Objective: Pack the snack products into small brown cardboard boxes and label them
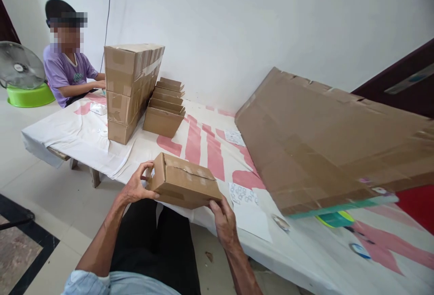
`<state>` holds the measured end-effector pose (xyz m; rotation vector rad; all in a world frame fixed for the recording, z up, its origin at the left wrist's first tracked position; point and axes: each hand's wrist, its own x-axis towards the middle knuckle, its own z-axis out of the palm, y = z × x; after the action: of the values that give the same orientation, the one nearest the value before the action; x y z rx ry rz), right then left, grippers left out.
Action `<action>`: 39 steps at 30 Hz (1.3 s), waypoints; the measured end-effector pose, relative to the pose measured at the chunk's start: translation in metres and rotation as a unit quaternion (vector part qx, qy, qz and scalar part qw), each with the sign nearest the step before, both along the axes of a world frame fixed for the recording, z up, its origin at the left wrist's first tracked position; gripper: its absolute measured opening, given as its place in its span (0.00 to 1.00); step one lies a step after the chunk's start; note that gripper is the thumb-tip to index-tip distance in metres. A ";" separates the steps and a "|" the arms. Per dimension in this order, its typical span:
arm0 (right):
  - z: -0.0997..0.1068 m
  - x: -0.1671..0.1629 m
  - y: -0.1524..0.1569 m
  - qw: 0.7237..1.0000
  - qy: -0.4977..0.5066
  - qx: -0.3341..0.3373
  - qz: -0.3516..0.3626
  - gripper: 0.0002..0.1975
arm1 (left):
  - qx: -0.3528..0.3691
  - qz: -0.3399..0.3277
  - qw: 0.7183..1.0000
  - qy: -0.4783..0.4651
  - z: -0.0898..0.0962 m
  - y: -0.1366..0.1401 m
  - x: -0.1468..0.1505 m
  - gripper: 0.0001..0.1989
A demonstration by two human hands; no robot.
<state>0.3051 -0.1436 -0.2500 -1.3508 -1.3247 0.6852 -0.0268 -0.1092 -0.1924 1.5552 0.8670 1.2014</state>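
A closed brown cardboard box (190, 184) is held between my two hands, tilted, at the near edge of the cloth-covered table (203, 145). My left hand (139, 184) grips its left end, thumb below and fingers along the upper edge. At the lower right corner, my right hand (224, 218) clasps the box with the thumb on the near side; its other fingers are partly hidden. A sheet of round stickers (243, 195) lies beside my right hand, on a white sheet of paper (252, 222).
Stacked taped boxes (122, 91) stand at the left, beside a row of open boxes (164, 121). A large cardboard sheet (322, 150) leans at the right. Tape rolls (360, 250) lie on the cloth. Another person (73, 68) sits at the far left near a fan (22, 66).
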 end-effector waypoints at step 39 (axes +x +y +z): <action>0.247 -0.105 0.068 0.718 -0.554 0.196 0.372 0.08 | 0.157 0.028 0.971 0.178 0.074 -0.007 0.025 0.50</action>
<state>0.1997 -0.0759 -0.0033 -0.7608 -2.8819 -0.0534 -0.0021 -0.1161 -0.1183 2.0596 0.9896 1.1577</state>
